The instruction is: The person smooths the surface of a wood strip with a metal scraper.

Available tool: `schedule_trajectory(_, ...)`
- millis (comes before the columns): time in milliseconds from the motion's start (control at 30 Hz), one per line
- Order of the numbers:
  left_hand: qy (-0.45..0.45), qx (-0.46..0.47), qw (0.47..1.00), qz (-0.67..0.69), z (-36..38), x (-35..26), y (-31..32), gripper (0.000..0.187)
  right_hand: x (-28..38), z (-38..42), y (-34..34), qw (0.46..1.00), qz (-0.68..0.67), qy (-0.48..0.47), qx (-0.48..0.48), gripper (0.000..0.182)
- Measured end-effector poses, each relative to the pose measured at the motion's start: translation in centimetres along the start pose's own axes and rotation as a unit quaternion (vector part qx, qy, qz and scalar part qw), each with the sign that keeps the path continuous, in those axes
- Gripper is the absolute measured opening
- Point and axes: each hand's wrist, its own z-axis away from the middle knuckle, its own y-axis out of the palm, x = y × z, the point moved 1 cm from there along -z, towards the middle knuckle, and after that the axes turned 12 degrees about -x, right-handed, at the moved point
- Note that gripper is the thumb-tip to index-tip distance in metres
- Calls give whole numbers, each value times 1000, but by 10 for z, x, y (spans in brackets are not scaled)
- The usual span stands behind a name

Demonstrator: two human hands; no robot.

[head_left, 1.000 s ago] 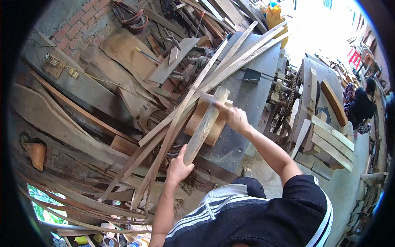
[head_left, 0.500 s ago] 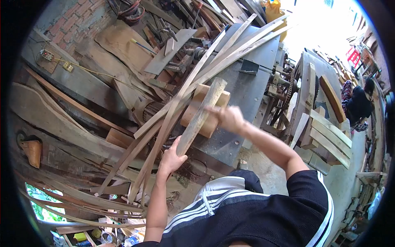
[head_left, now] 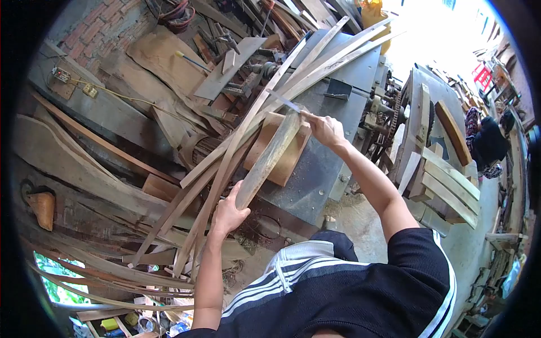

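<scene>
My left hand (head_left: 228, 216) is closed around the near end of a rough, weathered wooden strip (head_left: 270, 161). The strip slants up and away, its far part lying over a smooth brown wood block (head_left: 288, 164). At that far end, my right hand (head_left: 328, 133) grips the handle of a tool with a narrow metal blade (head_left: 284, 100). Its blade crosses the strip's tip and points up to the left; its exact kind is too blurred to tell. Under the block is a dark metal machine table (head_left: 315, 194) with shavings scattered on it.
Long wooden strips (head_left: 225, 163) lie across the machine's left side. Machine gears (head_left: 391, 121) stand at the right, near a second bench with curved wood pieces (head_left: 451, 183). Another person (head_left: 490, 141) is at the far right. Planks (head_left: 163, 62) lean against the brick wall.
My right hand has moved up and away along the strip to its far end, taking the bladed tool with it. My left hand keeps its hold; the view has shifted slightly.
</scene>
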Motion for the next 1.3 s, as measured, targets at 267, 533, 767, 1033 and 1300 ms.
schedule_trajectory(267,21,-1,1000,6,2,6,-4,89,49,43,1,991,-9,-104,79,62)
schedule_trajectory(533,6,2,1000,-1,-4,5,-3,90,43,40,20,978,157,-132,-41,71)
schedule_trajectory(767,0,2,1000,15,3,-3,-9,90,-21,0,37,999,4,1,-40,51)
schedule_trajectory(1033,18,-10,1000,16,6,5,-8,90,27,28,14,995,40,-91,6,51)
schedule_trajectory(1300,22,-25,999,-15,1,8,1,88,30,23,16,998,-57,-3,-30,50)
